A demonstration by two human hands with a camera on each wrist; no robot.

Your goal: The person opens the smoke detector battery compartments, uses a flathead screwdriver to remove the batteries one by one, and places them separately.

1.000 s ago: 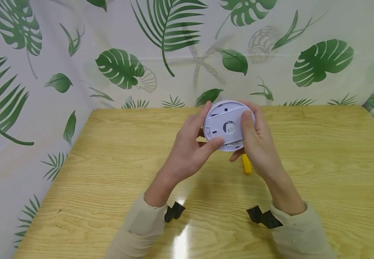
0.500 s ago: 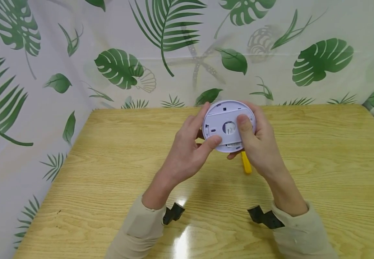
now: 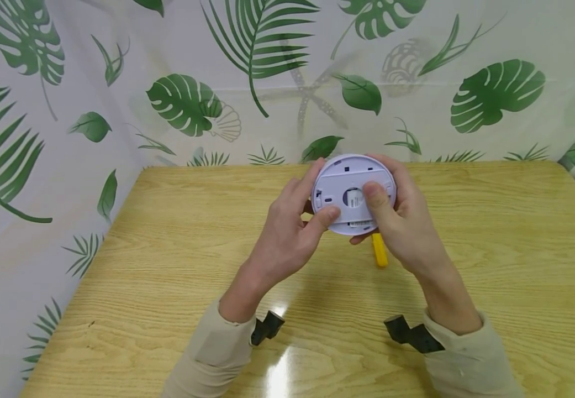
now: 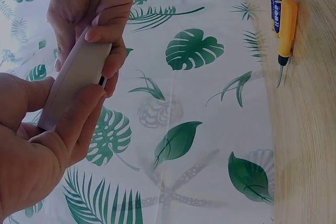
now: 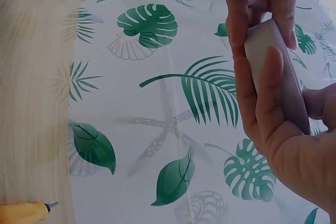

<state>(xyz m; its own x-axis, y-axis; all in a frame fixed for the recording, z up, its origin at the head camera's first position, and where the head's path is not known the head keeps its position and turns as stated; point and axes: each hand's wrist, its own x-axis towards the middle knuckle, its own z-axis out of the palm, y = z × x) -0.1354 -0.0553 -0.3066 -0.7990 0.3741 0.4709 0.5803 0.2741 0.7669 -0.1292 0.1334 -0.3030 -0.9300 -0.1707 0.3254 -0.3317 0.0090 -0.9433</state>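
Observation:
A round white smoke detector [image 3: 337, 179] is held above the table, its slotted back plate toward the head camera. A label shows through the plate's central hole. My left hand [image 3: 289, 232] grips the left rim, thumb on the plate and fingers around the far side. On the right, my right hand [image 3: 409, 232] holds it with the thumb pressed on the plate. Both wrist views show the smooth side of the detector [image 4: 79, 77] between the fingers. Below the hands lies a yellow-handled screwdriver [image 3: 379, 251], largely hidden in the head view.
In the left wrist view, a blue battery [image 4: 275, 14] lies beside the screwdriver's handle. The wooden table [image 3: 168, 249] meets a leaf-patterned cloth [image 3: 287, 127] at its back and left edges.
The plate on the detector has turned slightly clockwise, and a dark gap at its upper left no longer shows. My right thumb has slid inward and down; the left hand has barely moved.

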